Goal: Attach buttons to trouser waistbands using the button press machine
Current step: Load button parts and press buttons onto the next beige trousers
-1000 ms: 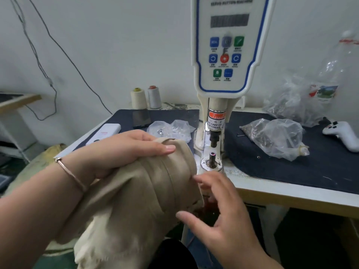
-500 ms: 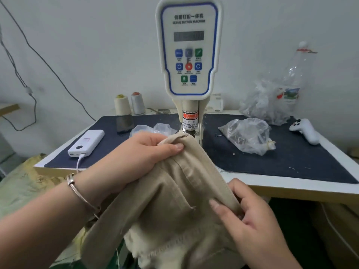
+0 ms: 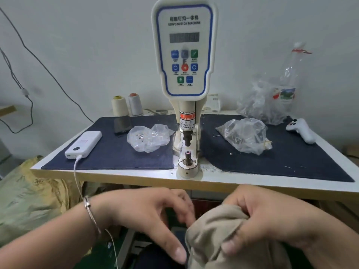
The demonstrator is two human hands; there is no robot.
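The beige trousers (image 3: 213,230) are bunched up low in front of me, below the table's front edge. My right hand (image 3: 272,220) grips the bunched cloth from the right, fingers and thumb curled into it. My left hand (image 3: 147,216) hovers just left of the cloth with loosely bent, blurred fingers and an outstretched thumb, and nothing is held in it. The white button press machine (image 3: 184,55) stands at the middle of the table. Its lower die (image 3: 187,155) and the punch (image 3: 187,140) above it are bare, with no cloth between them.
On the denim mat (image 3: 116,158) lie a white power bank (image 3: 83,144) with its cable, a phone (image 3: 122,125) and a clear bag of buttons (image 3: 149,140). Another bag (image 3: 244,134), a white controller (image 3: 301,131) and a plastic bottle (image 3: 289,74) are on the right. Thread cones (image 3: 126,104) stand behind.
The trousers came down from in front of the machine to below the table edge. My left hand let go of the waistband; my right hand now bunches the cloth.
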